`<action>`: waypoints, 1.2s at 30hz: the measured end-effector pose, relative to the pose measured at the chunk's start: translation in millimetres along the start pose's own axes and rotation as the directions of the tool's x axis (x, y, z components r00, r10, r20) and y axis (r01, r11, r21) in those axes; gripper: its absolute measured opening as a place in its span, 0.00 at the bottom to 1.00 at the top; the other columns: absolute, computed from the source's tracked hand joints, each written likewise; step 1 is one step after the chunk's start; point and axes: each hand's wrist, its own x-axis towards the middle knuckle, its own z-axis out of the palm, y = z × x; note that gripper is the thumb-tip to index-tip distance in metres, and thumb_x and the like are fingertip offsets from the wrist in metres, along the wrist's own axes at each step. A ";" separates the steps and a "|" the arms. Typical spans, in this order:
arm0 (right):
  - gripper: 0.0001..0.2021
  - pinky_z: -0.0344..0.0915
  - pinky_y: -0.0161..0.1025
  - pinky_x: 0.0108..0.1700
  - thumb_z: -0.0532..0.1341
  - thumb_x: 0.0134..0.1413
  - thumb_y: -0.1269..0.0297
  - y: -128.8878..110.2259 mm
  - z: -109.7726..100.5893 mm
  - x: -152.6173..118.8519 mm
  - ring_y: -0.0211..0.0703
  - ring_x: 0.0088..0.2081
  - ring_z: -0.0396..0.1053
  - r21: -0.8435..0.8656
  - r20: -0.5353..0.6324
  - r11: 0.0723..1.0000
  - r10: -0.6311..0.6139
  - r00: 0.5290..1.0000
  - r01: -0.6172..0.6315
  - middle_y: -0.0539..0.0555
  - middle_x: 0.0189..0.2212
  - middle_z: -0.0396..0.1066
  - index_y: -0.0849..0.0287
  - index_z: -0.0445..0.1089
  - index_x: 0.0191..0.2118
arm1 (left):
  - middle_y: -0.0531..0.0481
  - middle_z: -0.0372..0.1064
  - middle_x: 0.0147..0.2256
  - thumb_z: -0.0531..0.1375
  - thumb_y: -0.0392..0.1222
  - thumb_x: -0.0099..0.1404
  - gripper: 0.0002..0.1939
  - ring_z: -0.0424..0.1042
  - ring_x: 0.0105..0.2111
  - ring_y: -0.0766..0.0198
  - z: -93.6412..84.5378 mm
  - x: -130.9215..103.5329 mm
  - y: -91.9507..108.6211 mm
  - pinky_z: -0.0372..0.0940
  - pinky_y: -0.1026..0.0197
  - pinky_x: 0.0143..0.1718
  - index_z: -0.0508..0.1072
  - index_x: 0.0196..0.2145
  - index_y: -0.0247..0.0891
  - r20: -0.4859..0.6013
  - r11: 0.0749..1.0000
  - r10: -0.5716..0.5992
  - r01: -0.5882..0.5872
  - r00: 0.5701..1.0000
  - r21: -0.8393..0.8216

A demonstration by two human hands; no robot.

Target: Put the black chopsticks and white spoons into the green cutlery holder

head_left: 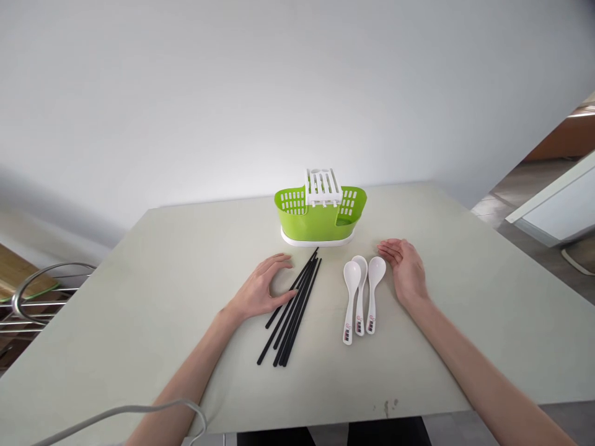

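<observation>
Chopsticks (302, 312), black, slender and seemingly plastic, lie lower centre of frame, likely light, stiff, slippery, best pinched mid-length, left grip (258, 293) and right grip (409, 272) both released.

The left hand (263, 290), right hand (408, 269) and slender forearms (478, 367) are bare, with black legwear (389, 433) showing below.

Green caddy (320, 224) with white base and white slatted rack on top, at table (176, 279) back. Left hand (263, 290) open, thumb at the black chopsticks (297, 310). Right hand (407, 267) just beside three white spoons (360, 291), palm inward, empty.
</observation>
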 end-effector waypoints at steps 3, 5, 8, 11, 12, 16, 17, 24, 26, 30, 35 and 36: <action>0.14 0.72 0.46 0.57 0.64 0.61 0.49 0.5 -0.3 -0.8 0.44 0.42 0.77 -0.015 -0.001 1.000 -0.009 1.000 0.009 0.52 0.36 0.78 0.54 0.75 0.35 | 0.41 0.66 0.66 0.67 0.50 0.69 0.25 0.63 0.69 0.49 0.8 0.4 -0.3 0.63 0.40 0.69 0.70 0.60 0.46 -0.010 1.000 0.000 0.000 1.000 -0.009; 0.14 0.72 0.47 0.57 0.64 0.60 0.48 0.0 -0.4 -1.5 0.44 0.42 0.77 -0.021 0.003 1.000 -0.015 1.000 0.015 0.51 0.36 0.78 0.54 0.75 0.35 | 0.42 0.67 0.65 0.67 0.51 0.69 0.24 0.64 0.69 0.49 1.0 0.8 -0.2 0.63 0.40 0.69 0.70 0.59 0.45 -0.015 1.000 0.004 -0.004 1.000 -0.014; 0.14 0.72 0.46 0.57 0.65 0.60 0.48 -1.1 -0.2 -2.4 0.44 0.41 0.77 -0.020 0.002 1.000 -0.016 1.000 0.016 0.51 0.36 0.78 0.54 0.75 0.35 | 0.42 0.69 0.64 0.67 0.51 0.69 0.24 0.63 0.69 0.50 0.9 1.3 0.0 0.62 0.40 0.70 0.70 0.60 0.45 -0.017 1.000 0.012 -0.012 1.000 -0.016; 0.13 0.73 0.45 0.56 0.64 0.59 0.49 -1.6 0.3 -2.5 0.43 0.41 0.77 -0.017 0.003 1.000 -0.011 1.000 0.011 0.51 0.36 0.78 0.54 0.75 0.35 | 0.42 0.69 0.64 0.67 0.51 0.69 0.24 0.63 0.69 0.50 0.6 1.2 0.2 0.62 0.40 0.70 0.70 0.60 0.45 -0.018 1.000 0.012 -0.013 1.000 -0.019; 0.13 0.73 0.45 0.55 0.64 0.59 0.50 -1.6 0.5 -2.4 0.43 0.41 0.77 -0.017 0.004 1.000 -0.011 1.000 0.011 0.51 0.36 0.78 0.54 0.74 0.35 | 0.42 0.69 0.64 0.67 0.51 0.69 0.24 0.63 0.69 0.50 0.5 1.2 0.2 0.62 0.40 0.69 0.70 0.60 0.45 -0.016 1.000 0.010 -0.011 1.000 -0.022; 0.12 0.73 0.43 0.54 0.65 0.58 0.51 -1.7 0.7 -2.4 0.42 0.40 0.77 -0.026 -0.001 0.999 -0.021 1.000 0.021 0.51 0.35 0.77 0.54 0.74 0.35 | 0.42 0.69 0.64 0.66 0.51 0.70 0.24 0.62 0.69 0.50 0.1 1.2 0.3 0.62 0.39 0.70 0.70 0.59 0.45 -0.006 0.999 0.006 -0.006 1.000 -0.036; 0.11 0.73 0.43 0.54 0.65 0.58 0.51 -1.8 0.6 -2.5 0.42 0.40 0.77 -0.030 -0.001 0.999 -0.023 1.000 0.022 0.51 0.36 0.77 0.54 0.74 0.35 | 0.42 0.69 0.64 0.66 0.51 0.69 0.24 0.62 0.69 0.50 -0.1 1.4 0.5 0.62 0.39 0.70 0.70 0.59 0.45 -0.004 0.999 0.006 -0.007 1.000 -0.040; 0.09 0.74 0.43 0.53 0.65 0.56 0.54 -4.5 0.7 -3.7 0.43 0.40 0.77 -0.043 0.003 0.999 -0.013 1.000 0.013 0.50 0.35 0.76 0.53 0.74 0.34 | 0.42 0.69 0.63 0.67 0.49 0.68 0.10 0.64 0.67 0.50 -3.0 3.2 3.1 0.63 0.42 0.68 0.74 0.40 0.43 0.006 0.996 -0.018 0.018 1.000 -0.089; 0.09 0.74 0.44 0.53 0.65 0.56 0.54 -5.1 0.9 -3.7 0.43 0.40 0.76 -0.046 0.000 0.999 -0.008 1.000 0.008 0.50 0.35 0.76 0.53 0.74 0.34 | 0.43 0.69 0.63 0.67 0.49 0.68 0.10 0.63 0.67 0.50 -3.5 3.2 3.2 0.63 0.42 0.68 0.74 0.36 0.43 0.015 0.995 -0.024 0.025 1.000 -0.092; 0.10 0.74 0.44 0.52 0.66 0.56 0.53 -5.4 0.8 -3.2 0.43 0.40 0.76 -0.060 0.004 0.998 -0.003 1.000 0.003 0.50 0.35 0.76 0.53 0.73 0.34 | 0.44 0.68 0.64 0.67 0.48 0.69 0.09 0.62 0.67 0.50 -4.2 2.7 2.2 0.62 0.42 0.68 0.74 0.34 0.42 0.030 0.995 -0.024 0.027 0.999 -0.095; 0.08 0.74 0.42 0.49 0.64 0.56 0.55 -5.4 1.1 -3.1 0.42 0.39 0.76 -0.054 0.007 0.999 -0.006 1.000 0.006 0.50 0.34 0.76 0.53 0.73 0.33 | 0.45 0.68 0.64 0.68 0.49 0.68 0.08 0.59 0.69 0.48 -7.3 1.8 -2.8 0.60 0.40 0.69 0.76 0.37 0.43 0.045 0.994 -0.036 0.041 0.998 -0.098; 0.07 0.74 0.42 0.49 0.64 0.56 0.56 -5.5 1.2 -3.2 0.42 0.39 0.76 -0.055 0.006 0.998 -0.004 1.000 0.005 0.50 0.34 0.76 0.53 0.73 0.34 | 0.45 0.69 0.64 0.68 0.49 0.68 0.08 0.59 0.69 0.48 -8.7 1.4 -4.3 0.60 0.39 0.69 0.77 0.37 0.44 0.050 0.994 -0.043 0.048 0.998 -0.095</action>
